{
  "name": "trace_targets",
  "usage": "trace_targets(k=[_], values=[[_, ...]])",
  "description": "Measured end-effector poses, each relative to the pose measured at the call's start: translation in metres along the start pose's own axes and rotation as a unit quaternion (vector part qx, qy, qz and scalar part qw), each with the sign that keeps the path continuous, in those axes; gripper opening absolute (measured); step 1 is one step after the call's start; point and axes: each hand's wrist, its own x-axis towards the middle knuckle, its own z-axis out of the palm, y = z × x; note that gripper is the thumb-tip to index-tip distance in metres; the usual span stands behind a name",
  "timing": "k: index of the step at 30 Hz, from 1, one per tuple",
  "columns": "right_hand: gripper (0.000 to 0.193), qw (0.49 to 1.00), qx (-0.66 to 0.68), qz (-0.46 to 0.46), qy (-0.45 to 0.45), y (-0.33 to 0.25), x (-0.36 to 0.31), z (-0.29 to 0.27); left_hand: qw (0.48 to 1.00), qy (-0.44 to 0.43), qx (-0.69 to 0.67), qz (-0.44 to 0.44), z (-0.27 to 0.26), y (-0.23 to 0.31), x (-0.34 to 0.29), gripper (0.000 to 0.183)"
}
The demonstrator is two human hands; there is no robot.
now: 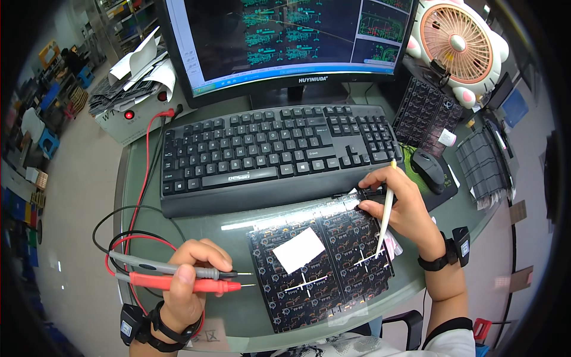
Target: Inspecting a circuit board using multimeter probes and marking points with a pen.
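Gripping the red probe (211, 286) and grey probe (148, 265) together, your left hand (189, 279) occupies the lower left of the frame. Both metal tips point right, just beside the left edge of the dark circuit board panel (333, 273), which lies flat at lower centre. Your right hand (407, 205), well apart from the left, holds a white stick (387, 217) over the panel's right side; whether its fingertips clamp the black part (375, 192) there, you cannot tell. A white slip (299, 250) rests on the panel. Beyond it sit the keyboard (267, 152), centre, and the monitor (285, 38), top.
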Motion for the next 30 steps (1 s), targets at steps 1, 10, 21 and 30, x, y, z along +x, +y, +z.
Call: trace_targets(k=[1, 10, 21, 30], values=[[0.035, 1.0, 0.0, 0.002, -0.001, 0.001, -0.001, 0.001, 1.0, -0.009, -0.009, 0.007, -0.001, -0.003, 0.002, 0.046], [0.034, 0.996, 0.078, 0.03, 0.026, -0.003, 0.003, 0.002, 1.0, 0.013, 0.001, -0.022, 0.005, -0.001, 0.011, 0.032], [0.03, 0.926, 0.35, 0.137, 0.035, 0.004, -0.003, 0.0, 0.997, 0.04, -0.033, -0.055, 0.009, -0.004, 0.002, 0.02], [0.027, 0.882, 0.441, 0.157, 0.041, 0.017, -0.002, 0.002, 0.996, 0.045, -0.045, -0.065, 0.014, 0.012, 0.002, 0.009]])
